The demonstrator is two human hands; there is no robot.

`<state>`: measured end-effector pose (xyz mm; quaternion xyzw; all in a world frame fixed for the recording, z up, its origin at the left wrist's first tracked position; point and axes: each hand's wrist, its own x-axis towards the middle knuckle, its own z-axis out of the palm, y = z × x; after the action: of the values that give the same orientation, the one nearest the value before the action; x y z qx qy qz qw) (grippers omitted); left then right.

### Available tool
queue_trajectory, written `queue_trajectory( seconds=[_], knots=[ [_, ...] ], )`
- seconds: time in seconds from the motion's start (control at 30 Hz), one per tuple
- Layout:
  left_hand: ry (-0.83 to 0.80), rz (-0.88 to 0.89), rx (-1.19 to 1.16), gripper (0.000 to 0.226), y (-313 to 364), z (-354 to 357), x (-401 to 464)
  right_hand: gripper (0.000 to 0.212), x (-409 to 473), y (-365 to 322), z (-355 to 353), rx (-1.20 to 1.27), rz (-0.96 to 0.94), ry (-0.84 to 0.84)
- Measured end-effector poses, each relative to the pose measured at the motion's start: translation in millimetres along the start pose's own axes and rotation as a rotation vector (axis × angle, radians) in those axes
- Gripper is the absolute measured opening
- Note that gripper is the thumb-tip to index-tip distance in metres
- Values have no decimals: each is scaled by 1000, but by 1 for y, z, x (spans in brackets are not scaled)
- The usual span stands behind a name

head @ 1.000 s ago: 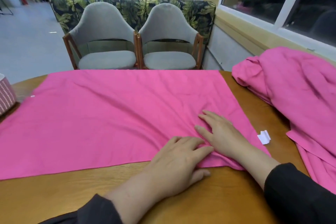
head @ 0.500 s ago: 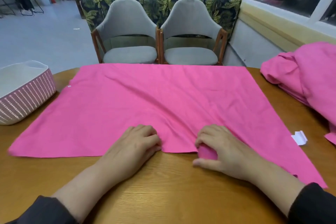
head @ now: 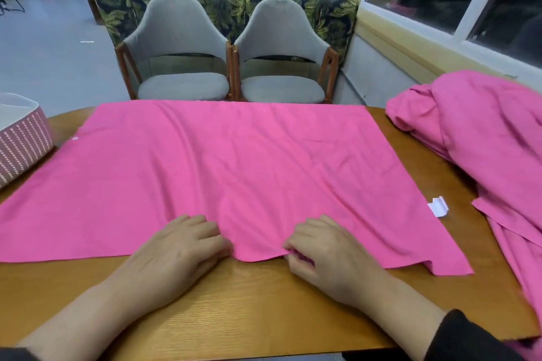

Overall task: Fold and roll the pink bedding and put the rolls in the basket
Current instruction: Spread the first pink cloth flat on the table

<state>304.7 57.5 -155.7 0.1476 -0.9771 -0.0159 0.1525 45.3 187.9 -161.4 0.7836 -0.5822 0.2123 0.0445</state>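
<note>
A pink sheet point(head: 228, 161) lies spread flat over the round wooden table point(head: 249, 308). Both my hands are at its near edge, in the middle. My left hand point(head: 179, 252) has its fingers curled down onto the hem and grips it. My right hand point(head: 325, 252) pinches a fold of the hem, a bit of pink showing under its fingers. Between the two hands the edge bulges toward me. A pink and white basket point(head: 20, 143) stands at the table's left edge, only partly in view.
A heap of more pink bedding point(head: 484, 138) covers the table's right side and hangs over the edge. A small white tag point(head: 439, 206) lies between it and the sheet. Two grey chairs point(head: 228, 67) stand across the table, and a person sits behind the sofa.
My hands slid from the sheet's right corner to the middle of the near edge and curled onto the hem. The view swung left, bringing the basket in.
</note>
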Motion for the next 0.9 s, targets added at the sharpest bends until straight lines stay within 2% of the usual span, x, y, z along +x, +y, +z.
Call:
queue_trajectory(
  seconds=[0.17,0.3,0.5,0.67,0.7,0.8,0.9],
  knots=[
    [25,67,-17,21,3,0,-6,7,0,-4,0,26,-12,-41],
    [4,9,-2,18,-1,-1,-12,36,4,-10,-7,44,36,-156],
    [22,-367,37,45,-17,-16,-48,52,22,-30,8,35,105,-144],
    [81,-691,1,58,-35,-25,-73,25,34,-39,23,36,39,-87],
    [113,-715,-34,57,-36,-25,-74,29,36,-40,24,35,39,-75],
    [214,-599,-40,39,-32,-27,-75,37,39,-40,25,62,-25,-11],
    [152,-449,-9,27,-34,-31,-78,32,37,-37,19,55,-44,2]
  ],
)
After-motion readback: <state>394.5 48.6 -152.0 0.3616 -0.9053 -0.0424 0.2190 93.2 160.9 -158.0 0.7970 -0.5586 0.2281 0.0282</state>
